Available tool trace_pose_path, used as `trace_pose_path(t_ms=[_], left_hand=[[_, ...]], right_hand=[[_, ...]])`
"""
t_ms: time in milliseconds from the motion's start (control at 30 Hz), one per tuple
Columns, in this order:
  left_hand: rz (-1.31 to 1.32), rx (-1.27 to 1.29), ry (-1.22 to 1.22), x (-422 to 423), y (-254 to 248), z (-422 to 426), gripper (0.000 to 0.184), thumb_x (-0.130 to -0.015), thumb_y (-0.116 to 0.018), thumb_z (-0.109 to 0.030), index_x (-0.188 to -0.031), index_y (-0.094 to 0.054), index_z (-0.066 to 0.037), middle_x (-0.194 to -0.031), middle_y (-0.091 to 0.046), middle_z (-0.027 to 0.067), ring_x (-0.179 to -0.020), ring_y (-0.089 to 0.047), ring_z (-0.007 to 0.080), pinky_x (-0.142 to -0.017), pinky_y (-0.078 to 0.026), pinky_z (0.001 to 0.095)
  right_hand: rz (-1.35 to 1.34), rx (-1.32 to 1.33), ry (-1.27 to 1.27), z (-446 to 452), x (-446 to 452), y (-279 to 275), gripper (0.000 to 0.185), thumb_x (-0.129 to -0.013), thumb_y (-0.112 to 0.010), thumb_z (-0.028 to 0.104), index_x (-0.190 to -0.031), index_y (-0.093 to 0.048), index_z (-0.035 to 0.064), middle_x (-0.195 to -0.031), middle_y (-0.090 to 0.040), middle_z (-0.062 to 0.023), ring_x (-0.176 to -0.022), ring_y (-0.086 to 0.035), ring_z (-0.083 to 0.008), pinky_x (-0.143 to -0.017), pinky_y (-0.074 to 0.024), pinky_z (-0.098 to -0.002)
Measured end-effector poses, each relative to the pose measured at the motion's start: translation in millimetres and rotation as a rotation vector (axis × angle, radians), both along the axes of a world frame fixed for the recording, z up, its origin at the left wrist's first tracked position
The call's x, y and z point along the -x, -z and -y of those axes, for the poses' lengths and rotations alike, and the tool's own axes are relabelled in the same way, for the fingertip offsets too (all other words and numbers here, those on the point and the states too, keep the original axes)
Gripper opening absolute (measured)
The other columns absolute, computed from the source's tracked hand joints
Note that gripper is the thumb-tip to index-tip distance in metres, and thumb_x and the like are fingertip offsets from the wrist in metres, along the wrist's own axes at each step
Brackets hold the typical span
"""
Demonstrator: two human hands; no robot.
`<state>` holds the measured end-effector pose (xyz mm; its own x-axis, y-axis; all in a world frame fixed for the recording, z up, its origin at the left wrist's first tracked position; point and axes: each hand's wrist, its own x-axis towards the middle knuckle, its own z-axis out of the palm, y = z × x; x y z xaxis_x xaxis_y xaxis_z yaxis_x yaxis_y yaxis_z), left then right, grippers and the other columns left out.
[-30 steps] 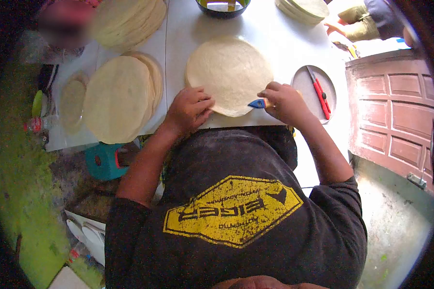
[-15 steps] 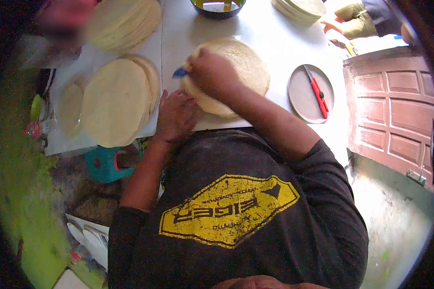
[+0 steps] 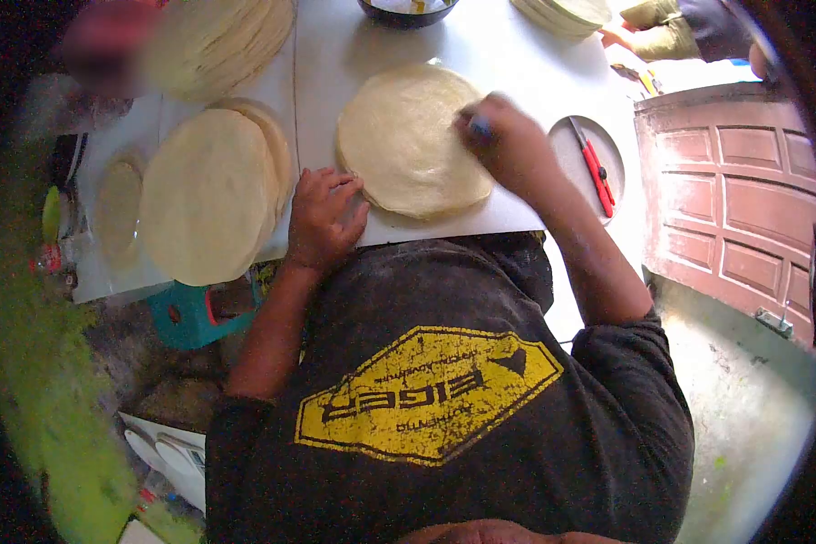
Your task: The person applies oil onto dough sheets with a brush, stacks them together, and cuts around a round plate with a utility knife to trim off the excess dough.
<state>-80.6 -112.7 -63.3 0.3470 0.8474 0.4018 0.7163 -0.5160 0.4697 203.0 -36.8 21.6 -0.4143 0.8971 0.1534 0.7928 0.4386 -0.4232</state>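
Observation:
A round, flat stack of thin pale dough sheets [image 3: 408,136] lies on the white table in front of me, its top glossy in places. My right hand [image 3: 508,140] is over the stack's right edge, closed around a small blue brush [image 3: 480,125]; its bristles are hidden by the hand and motion blur. At the stack's lower left edge, my left hand [image 3: 326,213] rests on the table with fingers stretched out, fingertips touching or very near the rim.
More pale round sheets [image 3: 204,195] are stacked to the left, with a taller stack [image 3: 222,45] behind. A dark bowl [image 3: 408,13] stands at the back. On the right, a round grey plate [image 3: 567,150] holds a red-handled knife [image 3: 597,168]. Another person's arm [image 3: 662,36] shows at upper right.
My right hand has swept with the blue brush from the stack's left side to its right edge. My left hand stays by the lower left rim.

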Motion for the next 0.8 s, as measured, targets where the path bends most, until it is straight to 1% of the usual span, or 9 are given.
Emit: trace_pose_path(t_ms=[33, 100, 167, 300, 400, 500, 633, 767, 800], left_hand=[[0.002, -0.003, -0.002, 0.1, 2.0, 0.2, 0.033, -0.075, -0.072, -0.021, -0.105, -0.066, -0.01, -0.108, -0.062, 0.0088, -0.11, -0.055, 0.0344, -0.103, -0.035, 0.0558], [0.072, 0.013, -0.016, -0.4, 4.2, -2.7, 0.032, -0.075, -0.072, -0.019, -0.104, -0.066, -0.008, -0.107, -0.063, 0.0094, -0.108, -0.056, 0.0355, -0.103, -0.037, 0.0519], [0.073, 0.023, -0.014, 0.3, 1.2, -1.7, 0.031, -0.074, -0.072, -0.019, -0.103, -0.067, -0.008, -0.107, -0.063, 0.0096, -0.108, -0.056, 0.0355, -0.103, -0.038, 0.0498], [0.101, -0.004, -0.037, 1.8, 5.4, -1.8, 0.028, -0.074, -0.071, -0.018, -0.101, -0.067, -0.008, -0.107, -0.064, 0.0098, -0.109, -0.056, 0.0346, -0.101, -0.04, 0.0459], [0.024, -0.038, -0.058, 0.5, 4.8, -0.1, 0.028, -0.074, -0.071, -0.018, -0.101, -0.067, -0.008, -0.106, -0.064, 0.0092, -0.11, -0.056, 0.034, -0.1, -0.041, 0.0465], [0.017, -0.02, -0.062, -0.7, 1.2, -0.5, 0.027, -0.074, -0.072, -0.018, -0.1, -0.068, -0.009, -0.106, -0.064, 0.0082, -0.111, -0.056, 0.034, -0.099, -0.042, 0.0462], [0.044, -0.042, -0.092, 1.2, 1.6, -0.2, 0.026, -0.074, -0.072, -0.018, -0.099, -0.068, -0.01, -0.105, -0.065, 0.0069, -0.11, -0.056, 0.0336, -0.098, -0.043, 0.0455], [0.06, -0.055, -0.074, 2.4, 5.4, 0.9, 0.025, -0.074, -0.072, -0.017, -0.098, -0.068, -0.011, -0.104, -0.065, 0.0063, -0.11, -0.057, 0.0337, -0.098, -0.043, 0.0449], [0.047, -0.05, -0.079, 1.4, 3.9, -1.5, 0.025, -0.073, -0.071, -0.017, -0.097, -0.068, -0.012, -0.103, -0.065, 0.0062, -0.109, -0.057, 0.0336, -0.098, -0.043, 0.0449]], right_hand=[[0.117, 0.112, 0.243, -8.8, 8.0, -20.0, 0.013, -0.086, -0.062, 0.018, -0.094, -0.063, 0.0082, -0.088, -0.061, -0.0138, -0.083, -0.063, -0.0338, -0.072, -0.0518, -0.041], [-0.048, -0.104, -0.051, -8.0, 22.7, 16.7, 0.01, -0.084, -0.062, 0.016, -0.092, -0.063, 0.0088, -0.088, -0.061, -0.0142, -0.084, -0.063, -0.0337, -0.072, -0.0517, -0.0421], [0.071, 0.237, -0.309, 23.1, 65.8, -11.0, 0.01, -0.083, -0.061, 0.013, -0.093, -0.062, 0.0091, -0.094, -0.063, -0.0135, -0.089, -0.064, -0.0334, -0.076, -0.0522, -0.0412], [-0.465, 0.507, -0.022, -44.8, 32.8, 32.7, 0.02, -0.087, -0.063, 0.024, -0.086, -0.064, 0.0048, -0.082, -0.067, -0.0159, -0.074, -0.067, -0.0294, -0.069, -0.052, -0.0376], [-0.02, 0.225, 0.233, -77.4, 24.1, 6.8, 0.027, -0.087, -0.061, 0.03, -0.083, -0.066, 0.0034, -0.076, -0.067, -0.0163, -0.068, -0.067, -0.0282, -0.065, -0.0525, -0.0386], [0.094, -0.166, -0.194, -34.1, 72.9, 27.3, 0.013, -0.083, -0.061, 0.019, -0.09, -0.064, 0.0094, -0.089, -0.063, -0.0135, -0.084, -0.064, -0.0311, -0.072, -0.0517, -0.0438], [0.011, -0.205, -0.412, -13.3, 88.0, 29.3, 0.018, -0.078, -0.065, 0.017, -0.095, -0.063, 0.0128, -0.093, -0.06, -0.0098, -0.092, -0.06, -0.0312, -0.078, -0.05, -0.0428], [-0.011, -0.25, -0.133, -9.4, 61.5, 43.2, 0.022, -0.074, -0.065, 0.016, -0.096, -0.065, 0.0139, -0.099, -0.06, -0.0099, -0.095, -0.059, -0.0331, -0.082, -0.0481, -0.0422], [-0.014, -0.29, -0.341, 3.6, 59.5, 57.2, 0.022, -0.073, -0.065, 0.015, -0.095, -0.066, 0.0137, -0.099, -0.06, -0.0104, -0.096, -0.059, -0.0329, -0.081, -0.0477, -0.0418]])
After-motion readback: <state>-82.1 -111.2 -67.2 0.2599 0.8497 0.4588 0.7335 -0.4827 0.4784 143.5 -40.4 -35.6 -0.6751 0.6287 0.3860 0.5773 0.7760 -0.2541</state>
